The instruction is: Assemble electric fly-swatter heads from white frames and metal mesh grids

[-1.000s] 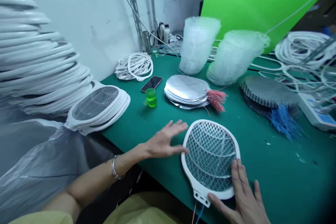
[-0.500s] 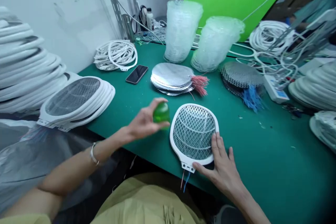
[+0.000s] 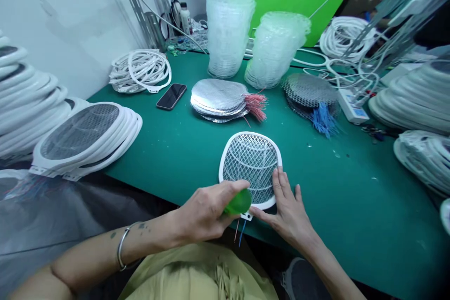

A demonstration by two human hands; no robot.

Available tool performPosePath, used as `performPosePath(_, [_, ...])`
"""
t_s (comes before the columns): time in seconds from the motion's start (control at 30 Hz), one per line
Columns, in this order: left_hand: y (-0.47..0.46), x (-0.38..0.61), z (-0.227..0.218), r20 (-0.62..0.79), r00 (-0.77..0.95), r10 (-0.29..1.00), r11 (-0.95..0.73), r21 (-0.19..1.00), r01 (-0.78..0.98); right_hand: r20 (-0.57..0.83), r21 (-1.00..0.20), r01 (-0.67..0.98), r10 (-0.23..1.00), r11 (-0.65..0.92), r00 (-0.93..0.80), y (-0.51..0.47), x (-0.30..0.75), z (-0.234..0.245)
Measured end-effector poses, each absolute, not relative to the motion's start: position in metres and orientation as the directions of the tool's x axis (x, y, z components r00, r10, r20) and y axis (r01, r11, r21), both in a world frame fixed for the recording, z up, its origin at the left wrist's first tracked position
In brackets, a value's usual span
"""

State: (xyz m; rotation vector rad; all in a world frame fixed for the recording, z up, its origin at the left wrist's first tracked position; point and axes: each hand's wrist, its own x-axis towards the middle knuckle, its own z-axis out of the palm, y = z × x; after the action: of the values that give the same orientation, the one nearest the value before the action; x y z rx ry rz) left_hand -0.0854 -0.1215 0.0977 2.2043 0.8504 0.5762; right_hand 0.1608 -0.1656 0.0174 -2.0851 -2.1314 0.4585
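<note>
A white-framed electric fly swatter head with metal mesh lies flat on the green table near its front edge. My left hand is closed around a rounded, translucent green object, held over the lower left of the frame. Whether the green object touches the frame I cannot tell. My right hand lies with fingers spread on the frame's lower right rim, thumb near the neck. Red and blue wires hang from the neck over the table edge.
Stacked mesh sheets with red wires and others with blue wires lie behind. A phone, clear plastic stacks and bundled white frames stand farther back. Finished-looking swatter heads are piled left. A power strip lies right.
My left hand has moved down and right with the green object, from beside the swatter head to above its neck area. My right hand still rests on the frame. The view has shifted slightly.
</note>
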Motion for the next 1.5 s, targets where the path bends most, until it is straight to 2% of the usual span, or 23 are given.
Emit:
performPosePath(0.1, [-0.123, -0.086, 0.098, 0.174, 0.587, 0.791, -0.483, 0.766, 0.424, -0.128, -0.305, 0.952, 0.991, -0.005, -0.036, -0.166, 0.161, 0.017])
performPosePath(0.17, [-0.121, -0.087, 0.098, 0.206, 0.583, 0.786, -0.506, 0.756, 0.415, -0.149, -0.303, 0.953, 0.988, -0.018, -0.028, -0.166, 0.161, 0.017])
performPosePath(0.27, [-0.116, -0.089, 0.095, 0.108, 0.646, 0.755, -0.497, 0.738, 0.457, -0.176, -0.303, 0.952, 0.984, -0.036, -0.019, -0.166, 0.161, 0.02])
performPosePath(0.4, [-0.099, -0.092, 0.089, 0.175, 0.481, 0.859, -0.439, 0.736, 0.515, -0.189, -0.297, 0.953, 0.982, -0.058, 0.001, -0.165, 0.16, 0.023])
performPosePath(0.5, [-0.083, -0.093, 0.086, 0.136, 0.486, 0.863, -0.43, 0.702, 0.568, -0.218, -0.29, 0.953, 0.976, -0.087, 0.023, -0.164, 0.158, 0.023])
performPosePath(0.57, [-0.072, -0.092, 0.084, 0.151, 0.439, 0.886, -0.397, 0.738, 0.546, -0.239, -0.295, 0.95, 0.971, -0.106, 0.034, -0.163, 0.158, 0.024])
performPosePath(0.63, [-0.06, -0.089, 0.083, 0.187, 0.411, 0.893, -0.393, 0.769, 0.505, -0.276, -0.302, 0.944, 0.96, -0.134, 0.048, -0.161, 0.157, 0.026])
performPosePath(0.73, [-0.04, -0.08, 0.079, 0.168, 0.443, 0.88, -0.401, 0.764, 0.506, -0.367, -0.302, 0.934, 0.927, -0.193, 0.073, -0.158, 0.155, 0.034])
performPosePath(0.87, [-0.006, -0.063, 0.075, 0.268, 0.379, 0.886, -0.434, 0.769, 0.47, -0.458, -0.305, 0.919, 0.885, -0.248, 0.086, -0.156, 0.153, 0.046])
performPosePath(0.97, [0.019, -0.049, 0.073, 0.222, 0.408, 0.885, -0.419, 0.76, 0.496, -0.49, -0.326, 0.907, 0.868, -0.268, 0.081, -0.155, 0.153, 0.052])
performPosePath(1.07, [0.035, -0.035, 0.072, 0.264, 0.396, 0.879, -0.437, 0.778, 0.451, -0.534, -0.337, 0.891, 0.841, -0.304, 0.085, -0.153, 0.153, 0.056])
performPosePath(1.2, [0.047, -0.014, 0.071, 0.229, 0.494, 0.839, -0.462, 0.779, 0.424, -0.549, -0.331, 0.892, 0.832, -0.307, 0.082, -0.151, 0.152, 0.06])
performPosePath(1.33, [0.048, 0.014, 0.071, 0.338, 0.533, 0.776, -0.548, 0.779, 0.304, -0.565, -0.311, 0.904, 0.822, -0.292, 0.071, -0.15, 0.153, 0.063])
performPosePath(1.43, [0.045, 0.034, 0.069, 0.267, 0.634, 0.726, -0.544, 0.787, 0.291, -0.546, -0.308, 0.917, 0.836, -0.254, 0.048, -0.151, 0.154, 0.063])
performPosePath(1.5, [0.044, 0.045, 0.066, 0.234, 0.643, 0.729, -0.51, 0.812, 0.283, -0.536, -0.313, 0.921, 0.843, -0.233, 0.031, -0.152, 0.154, 0.062])
